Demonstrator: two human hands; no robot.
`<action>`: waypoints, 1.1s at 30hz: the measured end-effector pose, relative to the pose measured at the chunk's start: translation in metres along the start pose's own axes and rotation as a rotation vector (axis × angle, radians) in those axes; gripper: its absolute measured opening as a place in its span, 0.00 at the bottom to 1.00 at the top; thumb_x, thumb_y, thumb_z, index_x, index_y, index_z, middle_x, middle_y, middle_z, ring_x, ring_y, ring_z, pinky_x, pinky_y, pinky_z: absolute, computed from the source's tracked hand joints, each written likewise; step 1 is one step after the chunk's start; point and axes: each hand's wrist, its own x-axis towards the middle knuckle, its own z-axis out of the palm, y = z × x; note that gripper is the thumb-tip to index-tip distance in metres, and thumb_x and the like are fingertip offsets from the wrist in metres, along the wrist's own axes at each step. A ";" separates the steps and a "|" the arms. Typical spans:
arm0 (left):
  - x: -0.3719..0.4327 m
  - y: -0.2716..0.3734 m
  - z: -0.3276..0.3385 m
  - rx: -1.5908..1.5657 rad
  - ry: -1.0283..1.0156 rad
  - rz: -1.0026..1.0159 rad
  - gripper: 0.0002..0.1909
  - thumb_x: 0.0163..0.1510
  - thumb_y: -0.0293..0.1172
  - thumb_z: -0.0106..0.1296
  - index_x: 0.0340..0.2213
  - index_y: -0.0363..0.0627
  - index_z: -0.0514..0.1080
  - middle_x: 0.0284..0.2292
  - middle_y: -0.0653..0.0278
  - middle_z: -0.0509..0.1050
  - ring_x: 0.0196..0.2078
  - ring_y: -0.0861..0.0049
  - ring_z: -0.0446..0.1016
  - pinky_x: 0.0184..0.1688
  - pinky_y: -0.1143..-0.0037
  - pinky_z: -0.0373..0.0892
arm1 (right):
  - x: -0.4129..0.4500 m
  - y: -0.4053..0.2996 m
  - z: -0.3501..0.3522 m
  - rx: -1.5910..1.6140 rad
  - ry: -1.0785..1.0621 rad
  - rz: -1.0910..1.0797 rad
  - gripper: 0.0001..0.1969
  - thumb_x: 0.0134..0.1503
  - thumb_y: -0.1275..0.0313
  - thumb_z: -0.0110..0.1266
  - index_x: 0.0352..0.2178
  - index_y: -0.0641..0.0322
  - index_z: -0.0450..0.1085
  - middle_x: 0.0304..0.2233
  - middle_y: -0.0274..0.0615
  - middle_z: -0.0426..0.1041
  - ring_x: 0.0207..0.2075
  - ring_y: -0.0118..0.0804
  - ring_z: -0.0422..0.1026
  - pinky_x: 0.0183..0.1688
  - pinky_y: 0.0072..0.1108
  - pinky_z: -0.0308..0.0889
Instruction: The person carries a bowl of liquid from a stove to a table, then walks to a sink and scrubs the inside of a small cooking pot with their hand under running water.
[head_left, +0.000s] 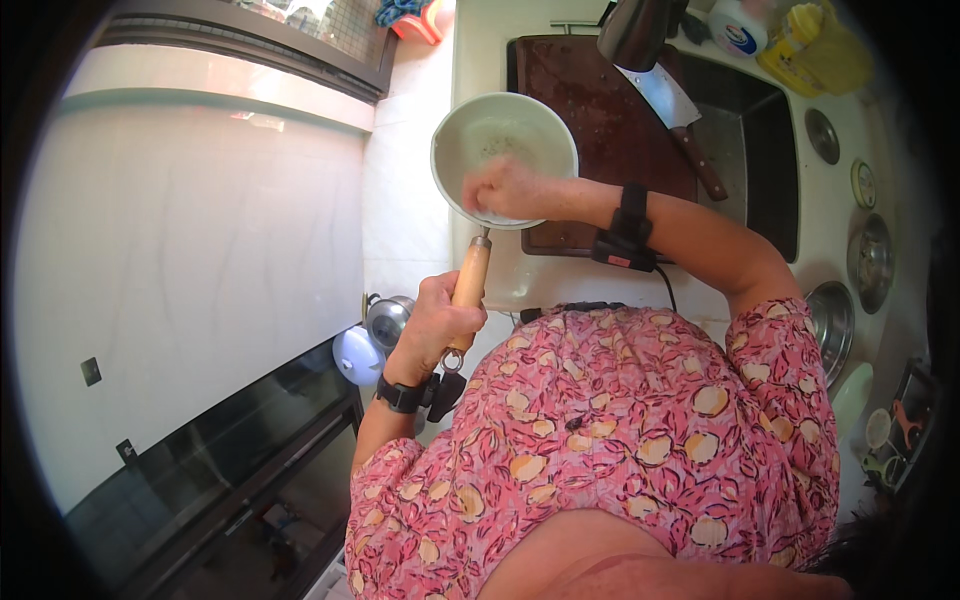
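My left hand (448, 311) grips the wooden handle (470, 281) of a pale saucepan (562, 142), whose pan part is over the counter beside the sink. Inside the pan's near side is my right hand (502, 187), blurred, with its fingers curled; whether it holds anything there cannot be told. Small dark specks lie on the pan's pale inner bottom. Right of the pan, a dark reddish-brown cutting board (600, 105) lies across part of the sink. A cleaver with a wooden handle (699, 163) rests at the board's right edge, its blade (664, 97) partly under a dark metallic object.
The black sink basin (772, 150) is right of the board. Yellow bottles (799, 45) and a white bottle (737, 28) stand at its far corner. Metal bowls (831, 322) line the right side. A lidded metal pot (388, 321) and a white lid (356, 355) sit near my left wrist.
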 end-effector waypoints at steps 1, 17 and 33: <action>0.001 -0.001 -0.001 -0.010 -0.008 -0.005 0.17 0.32 0.31 0.50 0.27 0.33 0.66 0.19 0.66 0.67 0.16 0.85 0.62 0.17 0.84 0.59 | 0.004 -0.002 0.001 -0.103 0.196 0.102 0.10 0.48 0.80 0.43 0.34 0.64 0.67 0.36 0.48 0.66 0.38 0.45 0.68 0.41 0.27 0.63; 0.004 -0.008 0.004 0.085 0.007 0.024 0.16 0.33 0.29 0.51 0.27 0.34 0.66 0.19 0.66 0.68 0.18 0.84 0.64 0.19 0.83 0.60 | -0.022 0.034 -0.023 -0.664 -0.456 0.173 0.14 0.43 0.83 0.45 0.35 0.72 0.66 0.28 0.58 0.70 0.31 0.57 0.70 0.37 0.35 0.66; 0.008 -0.008 -0.002 0.231 -0.016 0.039 0.14 0.34 0.27 0.51 0.27 0.33 0.66 0.19 0.66 0.68 0.19 0.84 0.64 0.20 0.82 0.60 | -0.013 -0.001 0.033 -0.085 0.551 -0.345 0.08 0.52 0.73 0.46 0.32 0.68 0.62 0.30 0.55 0.66 0.31 0.51 0.67 0.34 0.32 0.62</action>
